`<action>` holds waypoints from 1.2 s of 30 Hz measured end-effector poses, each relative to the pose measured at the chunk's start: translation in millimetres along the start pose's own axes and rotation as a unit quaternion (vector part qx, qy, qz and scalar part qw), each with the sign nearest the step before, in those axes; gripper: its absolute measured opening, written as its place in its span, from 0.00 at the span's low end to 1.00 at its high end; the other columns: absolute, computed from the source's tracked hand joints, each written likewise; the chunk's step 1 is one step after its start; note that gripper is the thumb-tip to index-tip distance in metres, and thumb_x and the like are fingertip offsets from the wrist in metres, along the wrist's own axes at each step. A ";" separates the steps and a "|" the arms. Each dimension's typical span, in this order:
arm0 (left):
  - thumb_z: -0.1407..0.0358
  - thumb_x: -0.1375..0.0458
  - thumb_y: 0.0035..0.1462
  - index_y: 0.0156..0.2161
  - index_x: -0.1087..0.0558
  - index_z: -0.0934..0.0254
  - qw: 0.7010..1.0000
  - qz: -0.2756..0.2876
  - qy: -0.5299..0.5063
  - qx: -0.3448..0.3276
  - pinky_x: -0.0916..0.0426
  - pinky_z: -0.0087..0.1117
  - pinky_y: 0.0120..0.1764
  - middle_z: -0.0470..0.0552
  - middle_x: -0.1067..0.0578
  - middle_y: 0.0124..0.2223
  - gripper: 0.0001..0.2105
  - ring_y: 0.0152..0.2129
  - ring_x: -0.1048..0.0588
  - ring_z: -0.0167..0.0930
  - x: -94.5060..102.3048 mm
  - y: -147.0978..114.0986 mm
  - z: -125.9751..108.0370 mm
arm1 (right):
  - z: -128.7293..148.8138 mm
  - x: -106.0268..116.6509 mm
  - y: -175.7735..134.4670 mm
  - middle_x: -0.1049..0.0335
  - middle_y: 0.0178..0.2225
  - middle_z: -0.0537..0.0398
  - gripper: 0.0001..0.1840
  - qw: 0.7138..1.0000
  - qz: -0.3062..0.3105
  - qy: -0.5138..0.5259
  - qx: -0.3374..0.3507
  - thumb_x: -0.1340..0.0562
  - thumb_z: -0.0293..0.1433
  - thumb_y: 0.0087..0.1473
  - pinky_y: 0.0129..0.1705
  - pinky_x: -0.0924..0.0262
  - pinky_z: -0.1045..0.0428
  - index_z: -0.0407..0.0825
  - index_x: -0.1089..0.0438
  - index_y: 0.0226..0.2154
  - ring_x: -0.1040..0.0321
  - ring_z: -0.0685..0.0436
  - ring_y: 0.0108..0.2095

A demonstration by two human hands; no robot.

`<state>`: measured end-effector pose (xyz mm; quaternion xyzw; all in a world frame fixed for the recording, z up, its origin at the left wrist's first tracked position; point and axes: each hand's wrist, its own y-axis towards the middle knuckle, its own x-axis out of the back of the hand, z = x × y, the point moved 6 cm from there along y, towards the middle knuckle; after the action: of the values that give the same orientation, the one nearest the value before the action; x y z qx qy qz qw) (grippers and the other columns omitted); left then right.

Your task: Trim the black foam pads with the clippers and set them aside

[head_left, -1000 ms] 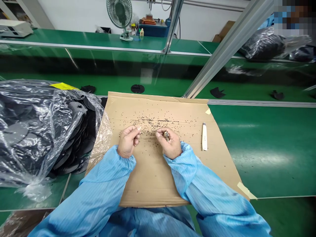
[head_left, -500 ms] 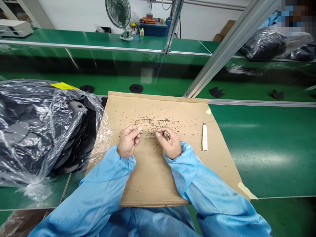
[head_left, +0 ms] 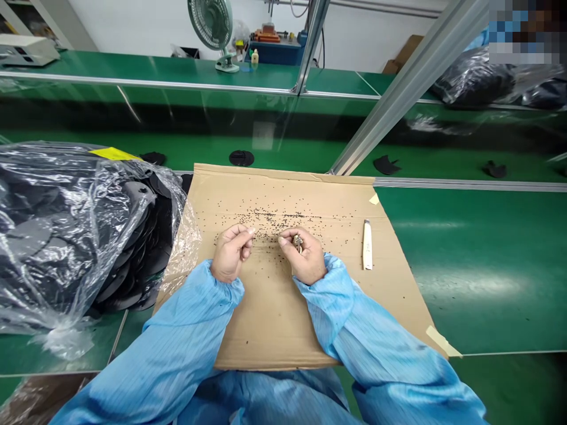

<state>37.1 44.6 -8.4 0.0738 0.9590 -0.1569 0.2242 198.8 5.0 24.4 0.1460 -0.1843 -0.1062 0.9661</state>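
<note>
Taking the space between the hands as the centre of the dial, the blue sleeves (head_left: pixel 159 336) come in from seven and five o'clock, over a cardboard sheet (head_left: pixel 274 321) on the green bench (head_left: pixel 478 248). A strip of pale tape (head_left: pixel 443 340) lies across the sheet's corner at four o'clock. The left hand (head_left: pixel 230 254) has thumb and forefinger brought together at the tips; whether anything is pinched there I cannot tell. The right hand (head_left: pixel 305 255) is curled closed around a small metal piece (head_left: pixel 298 242), which shows between thumb and bent fingers, and its fingertips lie near the left hand's, apart from them. At three o'clock lies a slim white tool (head_left: pixel 367 245); at nine, a clear plastic bag (head_left: pixel 66 254) full of black discs (head_left: pixel 128 254) overlaps the sheet. Tiny black specks (head_left: pixel 279 221) are scattered on the cardboard, thickest towards twelve. Beyond its far edge, a black round part (head_left: pixel 241 157) sits just left of twelve. A metal post (head_left: pixel 403 82) slants up towards one, and farthest, between eleven and twelve, stands a green fan (head_left: pixel 211 23)
</note>
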 end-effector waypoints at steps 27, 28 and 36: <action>0.60 0.35 0.44 0.24 0.37 0.65 1.000 0.002 0.002 0.004 0.52 0.22 0.15 0.41 0.36 0.19 0.14 0.11 0.42 0.18 -1.1 -1.1 -0.9 | 0.0 -0.6 -0.4 0.31 0.28 0.56 0.04 1.000 0.000 0.007 -0.003 0.39 0.32 0.51 0.31 0.38 0.52 0.49 0.31 0.31 0.35 0.49 0.28; 0.60 0.35 0.44 0.24 0.37 0.65 1.000 0.002 0.002 0.004 0.52 0.22 0.15 0.41 0.35 0.19 0.14 0.11 0.42 0.18 -1.1 -1.1 -1.0 | 0.0 -0.6 -0.4 0.31 0.28 0.56 0.04 1.000 0.000 0.006 -0.004 0.39 0.32 0.52 0.32 0.38 0.52 0.49 0.31 0.31 0.35 0.49 0.28; 0.60 0.36 0.44 0.24 0.36 0.65 1.000 0.005 0.005 0.002 0.52 0.22 0.15 0.41 0.36 0.19 0.14 0.11 0.42 0.18 -0.9 -1.6 -0.8 | -0.8 -0.6 -0.6 0.32 0.28 0.56 0.05 1.000 0.004 0.003 -0.008 0.39 0.33 0.52 0.31 0.39 0.52 0.49 0.31 0.31 0.35 0.49 0.28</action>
<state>37.2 43.2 -6.9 0.0796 0.9594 -0.1571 0.2203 198.5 4.8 23.3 0.1378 -0.1809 -0.1036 0.9683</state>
